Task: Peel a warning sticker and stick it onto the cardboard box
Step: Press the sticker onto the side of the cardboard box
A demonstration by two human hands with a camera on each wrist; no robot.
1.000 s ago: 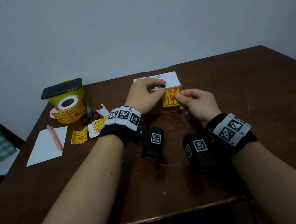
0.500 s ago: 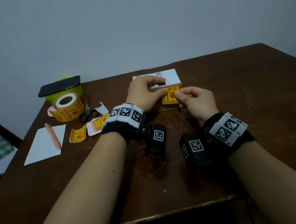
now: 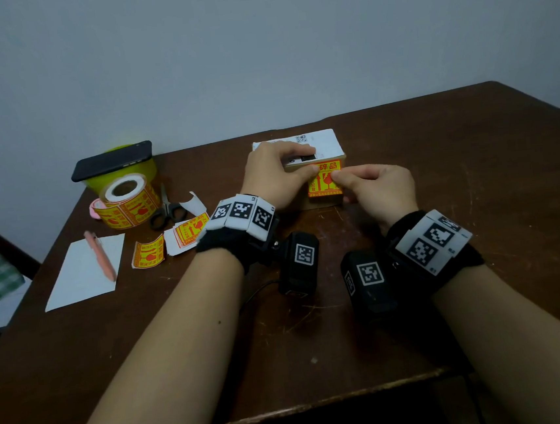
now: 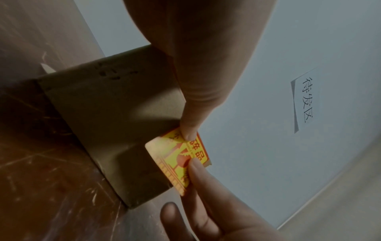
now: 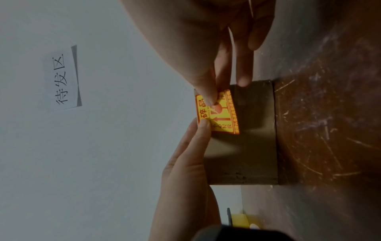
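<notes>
The yellow-and-red warning sticker [image 3: 324, 180] now sits on the near side face of the small brown cardboard box [image 3: 314, 160], w/ its top strip at the box's upper edge; vs. a second ago the hands have barely shifted, so it reads as the press-down stage, not placement. Left hand [image 3: 277, 178] lies over the box top, grip curled on the box, thumb on the sticker's upper left corner. Right hand [image 3: 377, 187] has thumb and forefinger together on the sticker's right part, approx. mid-height. Box stands on the dark wooden desk [image 3: 472, 166]; the sticker roll [image 3: 127, 202] is well apart, to the left. Task looks nearly done; smoothing remains.
</notes>
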